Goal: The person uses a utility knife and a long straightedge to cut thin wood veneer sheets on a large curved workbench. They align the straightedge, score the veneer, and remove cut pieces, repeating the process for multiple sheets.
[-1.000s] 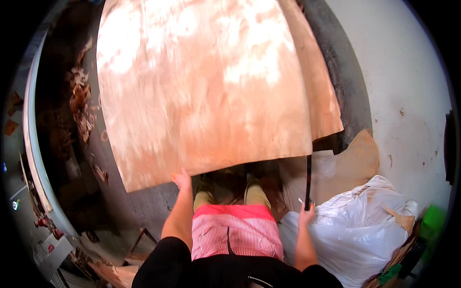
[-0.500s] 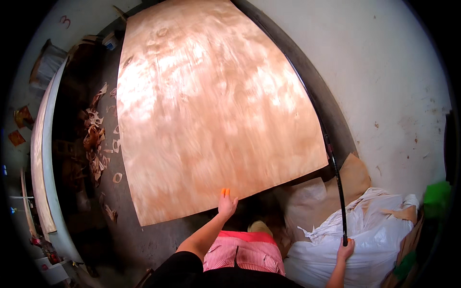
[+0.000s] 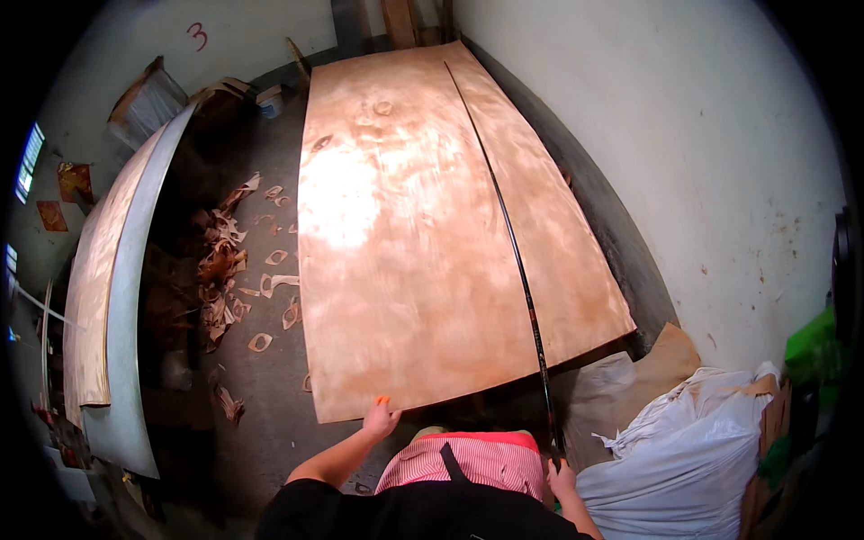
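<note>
Right hand [image 3: 562, 477]: fingers closed around the near end of a thin black rod [image 3: 516, 250], beside the person's right hip. Left hand [image 3: 382, 418]: at the near edge of a large tan wood sheet [image 3: 405, 297], left of that edge's middle, orange-tipped fingers over the top face. Thumb contact underneath not clear, so can't tell whether the left grip is clamped or just resting.

Rod runs forward from the right fist, leaning left, passing over the right part of the sheet; far tip near the sheet's far edge. Can't tell if the rod touches the surface along its length. Sheet stretches ahead of both hands, wider at the near end in this view, bright glare on its left half, a couple of knots toward the far end. Right fist sits just off the near edge.

Further out: white plastic-covered bundle [image 3: 670, 468] right of the right hand, brown sheet piece [image 3: 666, 355] behind it, pale wall [image 3: 720, 180] along the right. Veneer scraps [image 3: 220, 261] scattered on the grey floor [image 3: 270, 396] left of the sheet. Far left, a raised stack of pale sheets [image 3: 112, 252]. Small bucket [image 3: 270, 101] near the back wall.
</note>
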Motion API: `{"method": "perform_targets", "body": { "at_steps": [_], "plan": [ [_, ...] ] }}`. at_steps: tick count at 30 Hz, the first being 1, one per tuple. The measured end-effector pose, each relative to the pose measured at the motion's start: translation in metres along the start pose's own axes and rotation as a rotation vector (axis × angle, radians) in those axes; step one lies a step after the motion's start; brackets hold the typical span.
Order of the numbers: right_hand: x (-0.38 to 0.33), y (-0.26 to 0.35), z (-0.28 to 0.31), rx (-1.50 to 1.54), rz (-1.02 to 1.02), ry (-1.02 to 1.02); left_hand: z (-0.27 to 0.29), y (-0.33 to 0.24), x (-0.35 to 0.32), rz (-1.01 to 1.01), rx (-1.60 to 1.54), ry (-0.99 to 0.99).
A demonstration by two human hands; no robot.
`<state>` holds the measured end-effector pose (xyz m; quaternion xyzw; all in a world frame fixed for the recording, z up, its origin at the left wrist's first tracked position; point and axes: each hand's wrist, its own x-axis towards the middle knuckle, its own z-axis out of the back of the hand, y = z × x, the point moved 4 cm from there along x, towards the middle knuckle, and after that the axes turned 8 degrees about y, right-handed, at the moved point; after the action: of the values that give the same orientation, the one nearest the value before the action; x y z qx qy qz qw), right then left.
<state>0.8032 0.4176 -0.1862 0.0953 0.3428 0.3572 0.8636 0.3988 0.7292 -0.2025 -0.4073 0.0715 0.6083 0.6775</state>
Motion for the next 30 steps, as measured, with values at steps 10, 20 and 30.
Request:
{"method": "perform_targets", "body": {
  "at_steps": [10, 20, 30],
  "plan": [
    [-0.074, 0.047, -0.075, 0.229, 0.19, 0.228, -0.014, 0.184, -0.163, 0.216, -0.067, -0.077],
    [-0.201, 0.009, -0.169, 0.369, 0.007, 0.238, -0.042, 0.255, -0.304, 0.398, -0.052, 0.038],
    [-0.278, 0.028, -0.133, 0.309, -0.069, 0.045, 0.006, 0.197, -0.198, -0.154, -0.033, 0.067]
  ]
}}
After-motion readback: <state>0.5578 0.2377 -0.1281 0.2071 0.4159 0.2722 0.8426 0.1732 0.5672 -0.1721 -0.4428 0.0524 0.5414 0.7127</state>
